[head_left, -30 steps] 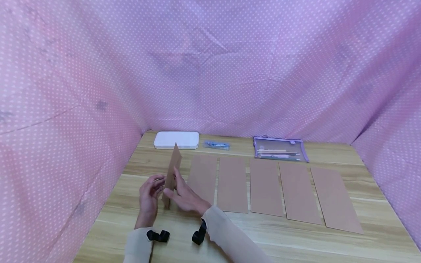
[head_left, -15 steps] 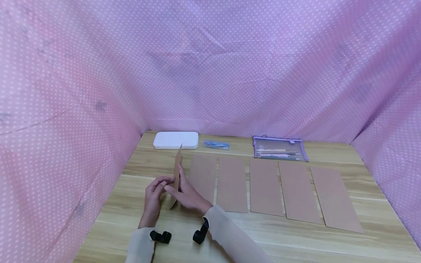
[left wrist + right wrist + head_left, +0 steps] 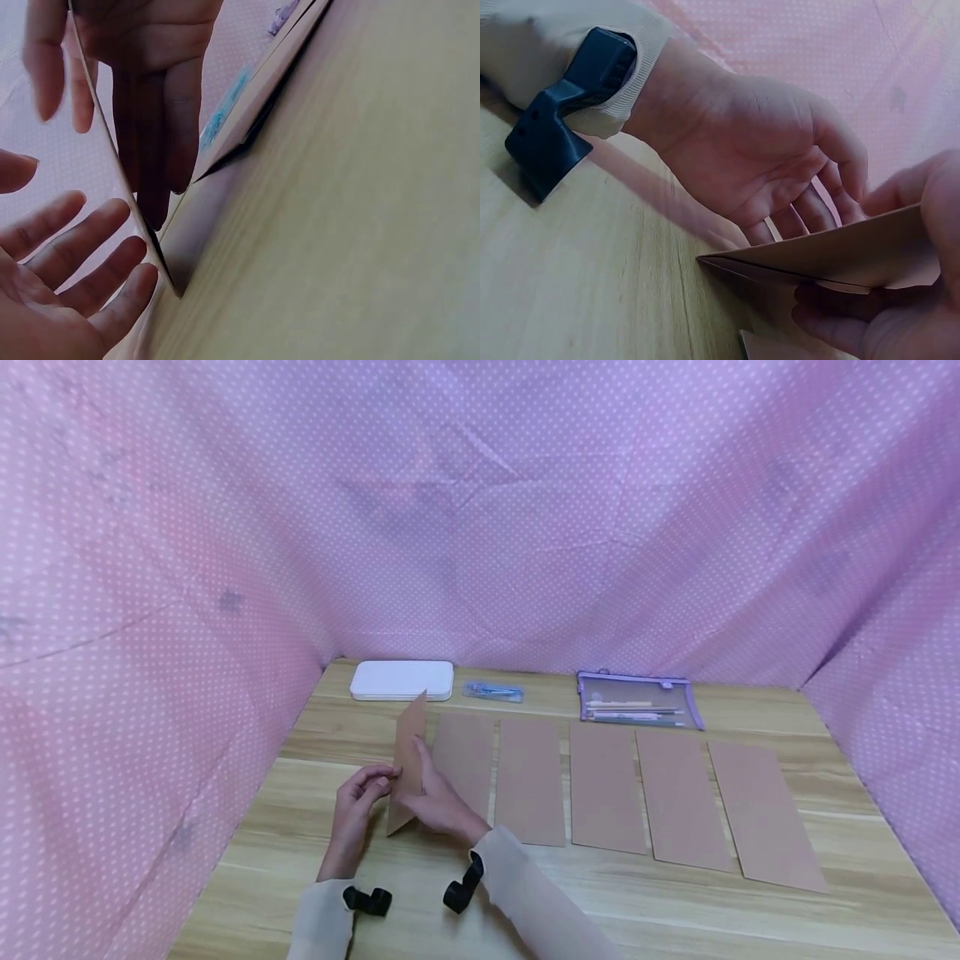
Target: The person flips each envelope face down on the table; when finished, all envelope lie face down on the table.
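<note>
A brown kraft-paper card (image 3: 408, 739) stands on its edge at the left of the table, tilted. My right hand (image 3: 444, 806) holds it from the right, thumb on one face and fingers on the other. On its left, my left hand (image 3: 354, 814) touches the card with its fingertips; in the left wrist view these fingers are spread and fairly straight, the thumb apart. In the right wrist view the card (image 3: 847, 247) shows a dark line along its edge, as if two layers lie together. Part of its lower face is hidden by my right hand.
Several similar brown cards (image 3: 529, 781) lie flat in a row to the right. Along the back are a white flat case (image 3: 402, 680), a small clear packet with blue items (image 3: 492, 692) and a purple zip pouch of pens (image 3: 637, 702). Pink dotted cloth (image 3: 480, 527) encloses the wooden table.
The held card has shifted slightly right and turned, so its broad face shows more to the head view. My left hand has moved right, up to the card's edge.
</note>
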Tool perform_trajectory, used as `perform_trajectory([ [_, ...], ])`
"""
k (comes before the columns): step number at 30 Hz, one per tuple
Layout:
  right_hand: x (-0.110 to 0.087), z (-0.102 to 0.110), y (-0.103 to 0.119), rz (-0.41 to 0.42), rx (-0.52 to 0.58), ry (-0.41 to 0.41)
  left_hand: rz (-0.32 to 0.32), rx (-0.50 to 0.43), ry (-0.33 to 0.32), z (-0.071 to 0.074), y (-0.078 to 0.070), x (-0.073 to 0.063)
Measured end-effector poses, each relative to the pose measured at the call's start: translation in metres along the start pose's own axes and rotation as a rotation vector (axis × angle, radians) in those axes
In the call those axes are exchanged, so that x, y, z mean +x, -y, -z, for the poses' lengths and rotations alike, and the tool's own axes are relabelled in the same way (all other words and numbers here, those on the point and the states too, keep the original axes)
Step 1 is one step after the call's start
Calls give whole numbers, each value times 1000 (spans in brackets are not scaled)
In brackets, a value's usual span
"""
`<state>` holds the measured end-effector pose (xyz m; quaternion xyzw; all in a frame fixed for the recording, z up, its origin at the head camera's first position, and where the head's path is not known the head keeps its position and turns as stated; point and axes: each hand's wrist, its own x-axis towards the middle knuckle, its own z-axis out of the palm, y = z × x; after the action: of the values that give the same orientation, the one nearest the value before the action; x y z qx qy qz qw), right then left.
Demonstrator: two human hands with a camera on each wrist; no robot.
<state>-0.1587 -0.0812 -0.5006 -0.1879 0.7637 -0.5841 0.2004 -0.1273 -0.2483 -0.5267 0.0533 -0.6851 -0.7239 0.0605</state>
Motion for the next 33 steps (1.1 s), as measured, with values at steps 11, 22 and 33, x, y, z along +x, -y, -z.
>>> perform_trajectory([
  [11,1,3,-13,-46,142,-77,64,102,-107,2,-6,-1],
  [22,2,12,-15,-21,374,-152,305,-72,-126,2,-21,-8],
  [33,-1,20,-17,-18,518,-66,307,-336,-147,-17,-23,-33],
])
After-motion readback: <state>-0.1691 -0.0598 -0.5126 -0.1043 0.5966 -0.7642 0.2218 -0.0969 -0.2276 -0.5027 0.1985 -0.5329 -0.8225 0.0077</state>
